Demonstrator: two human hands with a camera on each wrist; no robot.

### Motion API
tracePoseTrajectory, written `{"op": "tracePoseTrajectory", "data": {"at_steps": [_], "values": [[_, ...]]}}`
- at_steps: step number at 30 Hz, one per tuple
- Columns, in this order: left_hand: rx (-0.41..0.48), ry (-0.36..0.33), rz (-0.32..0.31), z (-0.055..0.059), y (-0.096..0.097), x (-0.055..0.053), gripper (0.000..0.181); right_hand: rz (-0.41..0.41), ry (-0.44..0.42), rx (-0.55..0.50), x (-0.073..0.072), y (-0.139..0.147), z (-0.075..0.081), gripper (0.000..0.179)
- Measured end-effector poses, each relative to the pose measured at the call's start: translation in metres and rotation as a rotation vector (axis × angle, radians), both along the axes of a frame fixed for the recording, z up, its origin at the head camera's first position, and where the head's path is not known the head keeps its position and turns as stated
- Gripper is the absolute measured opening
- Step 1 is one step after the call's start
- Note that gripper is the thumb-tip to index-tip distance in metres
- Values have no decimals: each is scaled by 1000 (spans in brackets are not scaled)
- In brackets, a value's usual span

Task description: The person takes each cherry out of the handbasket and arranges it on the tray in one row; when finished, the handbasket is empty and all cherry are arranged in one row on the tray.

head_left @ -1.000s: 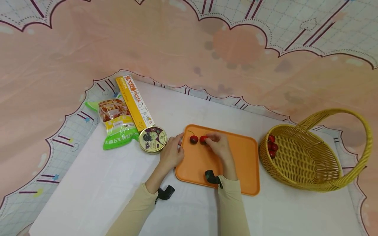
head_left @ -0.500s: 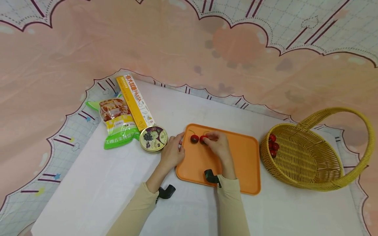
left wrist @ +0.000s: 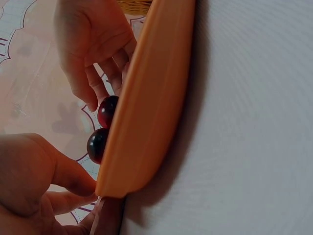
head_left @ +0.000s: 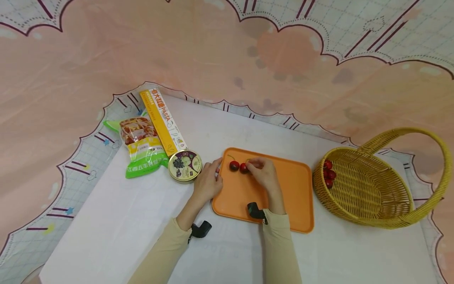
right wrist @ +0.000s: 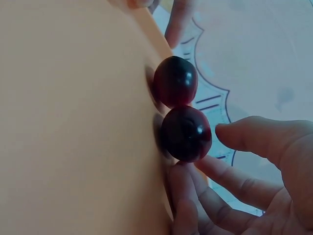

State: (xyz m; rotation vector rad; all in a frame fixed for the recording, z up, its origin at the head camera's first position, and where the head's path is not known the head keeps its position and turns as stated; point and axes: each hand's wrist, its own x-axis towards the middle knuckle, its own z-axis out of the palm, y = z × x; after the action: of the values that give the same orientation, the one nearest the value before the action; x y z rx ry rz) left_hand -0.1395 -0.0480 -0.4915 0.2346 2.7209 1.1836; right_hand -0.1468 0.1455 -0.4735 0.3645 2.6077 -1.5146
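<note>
Two dark red cherries lie side by side at the left end of an orange tray point(head_left: 283, 197) in the head view. My left hand point(head_left: 207, 182) grips the tray's left rim, its thumb at the edge in the left wrist view. Close to the right cherry point(right wrist: 186, 134) is my right hand point(head_left: 264, 173). In the right wrist view its fingers reach the cherry's lower side, while the thumb point(right wrist: 244, 133) stands a small gap away. The left cherry point(right wrist: 176, 81) touches its neighbour in that view.
A yellow wicker basket point(head_left: 361, 197) with several cherries point(head_left: 329, 174) stands right of the tray. Left of it are a round tin point(head_left: 185, 165), a yellow and white pasta box point(head_left: 163, 122) and a green food bag point(head_left: 145, 157). A patterned cloth hangs behind the white table point(head_left: 117, 221).
My right hand has shifted slightly to the right, uncovering more of the right cherry. The left hand stays at the tray's rim, and the cherries keep their places.
</note>
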Motion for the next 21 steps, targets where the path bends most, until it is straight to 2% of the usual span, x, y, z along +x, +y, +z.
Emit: {"op": "tracePoseTrajectory", "data": {"at_steps": [6, 15, 21], "values": [[8, 15, 1, 1, 0, 0, 55, 6, 3, -44, 0, 2, 0, 27], [8, 30, -3, 3, 1, 1, 55, -1, 19, -50, -2, 1, 1, 26], [4, 30, 0, 2, 0, 1, 55, -25, -12, -35, 0, 7, 3, 30]]}}
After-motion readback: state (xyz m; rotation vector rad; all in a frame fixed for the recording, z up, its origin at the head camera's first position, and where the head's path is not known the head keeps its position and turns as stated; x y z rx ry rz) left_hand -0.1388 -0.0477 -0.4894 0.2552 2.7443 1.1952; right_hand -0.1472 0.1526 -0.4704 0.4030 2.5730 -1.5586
